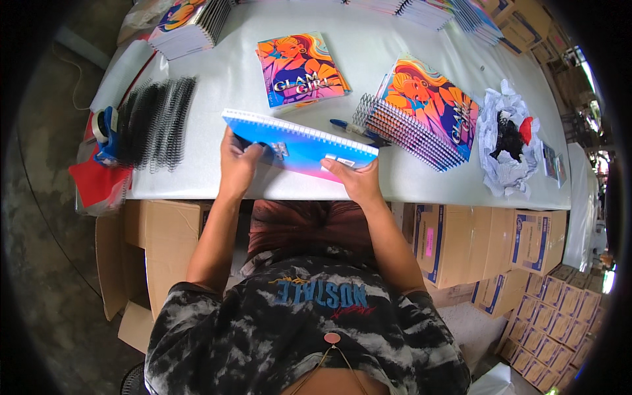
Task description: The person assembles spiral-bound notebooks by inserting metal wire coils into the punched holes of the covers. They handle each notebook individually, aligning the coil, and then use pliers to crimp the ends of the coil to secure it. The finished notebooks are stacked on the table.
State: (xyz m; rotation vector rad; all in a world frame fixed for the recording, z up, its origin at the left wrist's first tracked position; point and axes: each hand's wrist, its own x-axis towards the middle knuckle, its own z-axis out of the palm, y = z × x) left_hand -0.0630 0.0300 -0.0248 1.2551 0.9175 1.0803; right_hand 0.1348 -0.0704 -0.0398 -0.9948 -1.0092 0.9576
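Both my hands hold a notebook (pixel 299 150) tilted over the front of the table, its blue-to-pink cover toward me. A row of punched holes runs along its far edge, and a white label sits near its right end. My left hand (pixel 239 163) grips the left end, thumb on the cover. At the other end my right hand (pixel 359 181) is closed on it, thumb next to the label. Beyond it lies a small stack of notebooks (pixel 299 69) with bright illustrated covers. To the right, a stack of spiral-bound notebooks (pixel 428 99) rests beside a blue pen (pixel 347 126).
Black spiral coils (pixel 158 125) lie in a bundle at the left, beside a blue tape dispenser (pixel 106 135) and a red piece (pixel 99 176). Crumpled white paper (pixel 490 155) holds black scraps at the right. More notebook stacks (pixel 191 29) line the far side. Cardboard boxes (pixel 461 240) stand below the table.
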